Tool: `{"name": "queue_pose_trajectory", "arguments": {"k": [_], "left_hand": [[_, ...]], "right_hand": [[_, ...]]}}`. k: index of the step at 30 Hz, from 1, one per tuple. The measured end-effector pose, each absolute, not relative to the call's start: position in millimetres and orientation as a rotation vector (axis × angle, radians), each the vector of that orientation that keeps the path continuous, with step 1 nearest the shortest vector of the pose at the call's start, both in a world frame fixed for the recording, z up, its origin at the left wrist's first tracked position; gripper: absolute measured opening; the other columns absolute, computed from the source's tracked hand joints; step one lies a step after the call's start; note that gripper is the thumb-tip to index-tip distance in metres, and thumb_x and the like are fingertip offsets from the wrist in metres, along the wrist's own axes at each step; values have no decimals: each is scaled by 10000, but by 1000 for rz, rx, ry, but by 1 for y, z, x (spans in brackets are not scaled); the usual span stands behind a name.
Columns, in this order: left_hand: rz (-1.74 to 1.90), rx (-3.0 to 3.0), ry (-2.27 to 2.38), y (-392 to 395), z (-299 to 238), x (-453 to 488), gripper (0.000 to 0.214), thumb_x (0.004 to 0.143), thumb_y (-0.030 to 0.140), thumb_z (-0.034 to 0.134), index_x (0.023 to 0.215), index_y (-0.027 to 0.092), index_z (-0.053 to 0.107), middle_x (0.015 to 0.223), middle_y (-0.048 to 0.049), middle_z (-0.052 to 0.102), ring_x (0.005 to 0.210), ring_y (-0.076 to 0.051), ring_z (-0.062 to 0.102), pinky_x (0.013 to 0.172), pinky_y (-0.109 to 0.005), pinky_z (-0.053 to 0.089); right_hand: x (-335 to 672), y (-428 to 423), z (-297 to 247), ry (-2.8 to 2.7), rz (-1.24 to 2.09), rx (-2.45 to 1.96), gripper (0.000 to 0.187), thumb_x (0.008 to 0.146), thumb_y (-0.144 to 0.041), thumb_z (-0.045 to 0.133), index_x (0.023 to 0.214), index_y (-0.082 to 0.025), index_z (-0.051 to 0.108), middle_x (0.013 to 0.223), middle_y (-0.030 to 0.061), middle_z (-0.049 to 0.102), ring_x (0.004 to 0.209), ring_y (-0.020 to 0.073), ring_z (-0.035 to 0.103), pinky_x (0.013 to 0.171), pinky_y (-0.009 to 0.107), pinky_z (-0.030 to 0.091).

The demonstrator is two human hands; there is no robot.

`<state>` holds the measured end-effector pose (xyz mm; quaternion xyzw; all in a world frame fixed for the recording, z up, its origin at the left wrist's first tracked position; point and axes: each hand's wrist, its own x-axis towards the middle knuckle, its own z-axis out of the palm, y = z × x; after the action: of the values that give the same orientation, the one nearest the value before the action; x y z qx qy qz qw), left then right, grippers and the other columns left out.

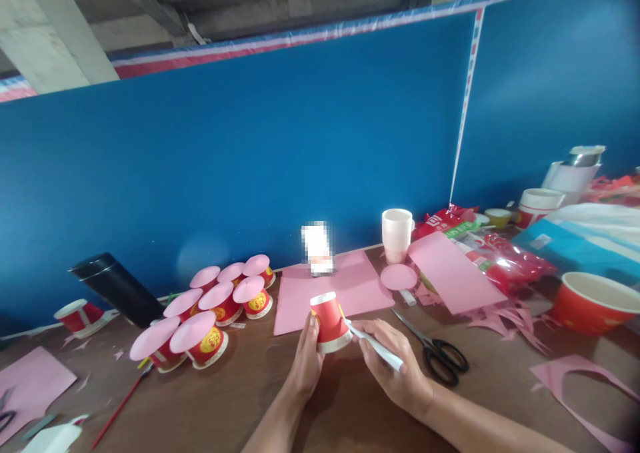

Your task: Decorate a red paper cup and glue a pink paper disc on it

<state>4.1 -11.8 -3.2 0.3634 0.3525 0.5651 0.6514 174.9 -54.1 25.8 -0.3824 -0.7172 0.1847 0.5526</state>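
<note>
My left hand (307, 358) is closed around the left side of a red paper cup (331, 325), which is upside down with its white rim at the bottom. In my right hand (393, 353) is a white marker pen (376, 348), gripped like a pencil. Its tip points at the cup's right side; whether it touches cannot be made out. To the left stand several upturned red cups (207, 345) with yellow emblems, each topped by a pink paper disc (193, 332). Behind the held cup lies a pink paper sheet (340, 286).
Black-handled scissors (440, 356) lie right of my right hand. Beyond are stacked white cups (397, 234), a pink disc (399, 277), red plastic packets (515, 260) and an orange bowl (595, 310). A black flask (120, 290) leans at the left, near a red brush (120, 410). A blue partition (300, 140) closes the back.
</note>
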Motion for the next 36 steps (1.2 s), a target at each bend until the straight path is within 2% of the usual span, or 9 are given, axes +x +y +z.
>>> {"name": "queue_pose_trajectory", "arguments": {"k": [6,12,16,22,25,28,32,36], "left_hand": [[1262,837,816,-11,-3,4,435,789,484,535,1121,206,578,1314,-78,504,1255,-291,390,1026,-425,339],[1289,749,840,-9,-12,2,473,758,462,585,1168,229,558,1370,-64,439,1312,-294,290,1053,-447,302],[1301,749,883,-9,-15,1,472,757,453,589,1182,253,546,1402,-50,395,1333,-292,234,1053,-445,301],[1263,796,783,-13,-2,4,422,799,440,541,1161,224,562,1281,-68,537,1255,-265,397,1051,-407,308],[1267,804,758,-12,-3,4,402,813,421,529,1152,208,567,1256,-73,558,1252,-264,400,1060,-417,288],[1328,725,835,-8,-14,2,391,788,407,563,1138,232,572,1320,-52,500,1310,-267,302,1068,-433,267],[1340,656,927,-4,-25,0,414,787,414,556,1166,247,547,1434,-33,341,1355,-256,175,1082,-440,215],[1303,658,950,-6,-22,2,471,800,436,528,1232,251,489,1466,-34,266,1352,-257,181,1077,-432,226]], "right_hand": [[174,-57,29,-1728,404,-904,194,848,-177,451,991,-213,577,762,44,615,670,173,565,633,299,477],[175,-55,23,-1727,444,-870,256,842,-157,452,1067,-216,559,815,47,621,708,175,568,676,308,475],[175,-54,24,-1710,439,-876,234,845,-167,457,1049,-213,564,814,50,621,710,175,569,670,303,478],[177,-54,29,-1705,424,-896,220,856,-178,449,1035,-201,575,832,62,629,726,174,580,686,294,481],[177,-56,32,-1705,424,-923,202,858,-181,449,1002,-201,589,796,53,627,710,169,585,670,284,483],[177,-58,34,-1705,408,-919,189,850,-165,456,971,-205,594,767,41,624,685,160,583,643,274,480],[173,-61,35,-1761,331,-865,209,821,-135,484,984,-211,590,748,33,626,652,156,562,625,280,471],[172,-63,34,-1831,316,-807,264,802,-103,495,1027,-218,570,758,25,634,652,155,548,631,284,464]]}}
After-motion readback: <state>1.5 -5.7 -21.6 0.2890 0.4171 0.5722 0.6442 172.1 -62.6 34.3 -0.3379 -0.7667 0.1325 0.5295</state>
